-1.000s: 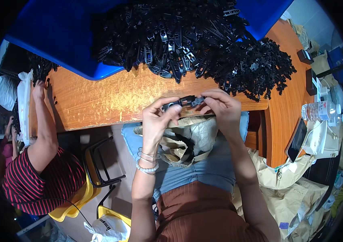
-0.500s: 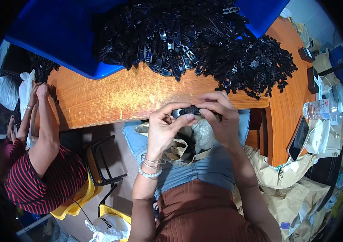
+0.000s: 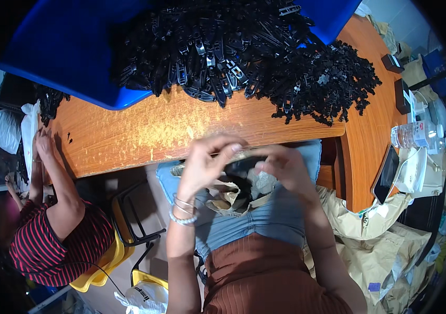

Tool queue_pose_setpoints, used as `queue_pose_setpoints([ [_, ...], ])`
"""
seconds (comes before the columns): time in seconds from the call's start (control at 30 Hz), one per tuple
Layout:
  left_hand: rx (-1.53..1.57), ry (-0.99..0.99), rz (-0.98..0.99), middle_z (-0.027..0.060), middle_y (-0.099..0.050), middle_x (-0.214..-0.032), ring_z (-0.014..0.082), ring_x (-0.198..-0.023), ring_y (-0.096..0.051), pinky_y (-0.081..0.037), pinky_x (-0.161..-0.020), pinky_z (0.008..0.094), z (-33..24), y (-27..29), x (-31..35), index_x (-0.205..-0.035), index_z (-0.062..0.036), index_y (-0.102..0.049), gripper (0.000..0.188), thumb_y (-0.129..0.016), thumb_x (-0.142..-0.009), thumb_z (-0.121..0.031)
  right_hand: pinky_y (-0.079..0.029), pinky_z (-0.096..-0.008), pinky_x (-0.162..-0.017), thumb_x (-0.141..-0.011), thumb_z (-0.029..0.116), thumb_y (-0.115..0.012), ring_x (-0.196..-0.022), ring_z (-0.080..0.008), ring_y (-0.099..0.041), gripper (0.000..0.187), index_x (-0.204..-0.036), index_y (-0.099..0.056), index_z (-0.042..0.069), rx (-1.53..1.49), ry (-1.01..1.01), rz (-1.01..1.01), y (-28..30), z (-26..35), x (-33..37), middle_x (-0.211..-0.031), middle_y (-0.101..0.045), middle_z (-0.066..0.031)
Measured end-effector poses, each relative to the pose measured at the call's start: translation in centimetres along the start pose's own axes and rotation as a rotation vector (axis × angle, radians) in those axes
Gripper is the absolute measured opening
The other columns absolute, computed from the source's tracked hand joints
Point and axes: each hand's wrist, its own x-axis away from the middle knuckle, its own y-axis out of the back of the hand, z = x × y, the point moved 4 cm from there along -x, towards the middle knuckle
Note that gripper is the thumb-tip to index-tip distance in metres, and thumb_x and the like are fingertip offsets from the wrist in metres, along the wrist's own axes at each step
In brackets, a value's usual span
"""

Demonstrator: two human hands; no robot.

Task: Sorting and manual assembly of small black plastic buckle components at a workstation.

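My left hand [image 3: 206,159] and my right hand [image 3: 285,167] hover over my lap, just below the table's front edge, both smeared by motion. Their fingers are curved and look apart, and I make out nothing held in them. Between and beneath them is a blurred dark shape [image 3: 241,166], possibly a black plastic part, over an opened paper bag [image 3: 228,201] on my lap. Beyond the hands, a large heap of black plastic clip-like parts [image 3: 207,57] spills from a blue bin [image 3: 71,57] onto the wooden table [image 3: 144,128]. Smaller black pieces [image 3: 333,81] are piled at its right.
On the right stand a clear plastic bottle [image 3: 411,134] and a dark phone [image 3: 386,175]. Brown paper bags [image 3: 385,256] lie below them. At the left, a person in a striped shirt [image 3: 60,240] works at the table, near a black-framed chair [image 3: 134,209].
The black plastic part pinched between both hands has left the fingers. My hands have drawn slightly apart and lower. The other person's arms have shifted down and left.
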Motion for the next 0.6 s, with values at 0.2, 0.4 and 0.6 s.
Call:
queue_pose_setpoints([
  [0.2, -0.857, -0.318, -0.468, 0.0192, -0.053, -0.115, 0.0345, -0.103, -0.052, -0.044, -0.087, 0.0383, 1.6, 3.5, -4.7, -0.102, 0.0019, -0.06, 0.025, -0.061, -0.077, -0.001, -0.045, -0.0314, -0.067, -0.079, 0.006, -0.064, -0.076, -0.0217, -0.058, 0.014, -0.093, -0.067, 0.002, 0.652, 0.525, -0.39, 1.8, 2.0, -1.3, -0.086, -0.061, -0.0094],
  [0.4, -0.909, -0.247, -0.336, 0.0174, -0.051, -0.104, 0.0328, -0.096, -0.05, -0.042, -0.084, 0.0408, 1.0, 3.0, -4.2, -0.103, 0.0016, -0.058, 0.032, -0.062, -0.071, 0.001, -0.04, -0.0374, -0.063, -0.073, 0.001, -0.065, -0.071, -0.026, -0.049, 0.01, -0.083, -0.064, 0.002, 1.18, 0.501, -0.499, 2.4, 2.7, -4.0, -0.073, -0.047, -0.0084],
  [0.6, -0.847, -0.341, -0.312, 0.0153, -0.051, -0.099, 0.0318, -0.095, -0.049, -0.041, -0.082, 0.0401, 1.4, 2.5, -3.0, -0.101, 0.0006, -0.056, 0.031, -0.063, -0.07, 0.001, -0.041, -0.0368, -0.07, -0.072, -0.001, -0.062, -0.078, -0.0271, -0.052, 0.015, -0.086, -0.063, 0.0, 1.015, 0.511, -0.422, 1.5, 1.9, -4.1, -0.081, -0.052, -0.0101],
])
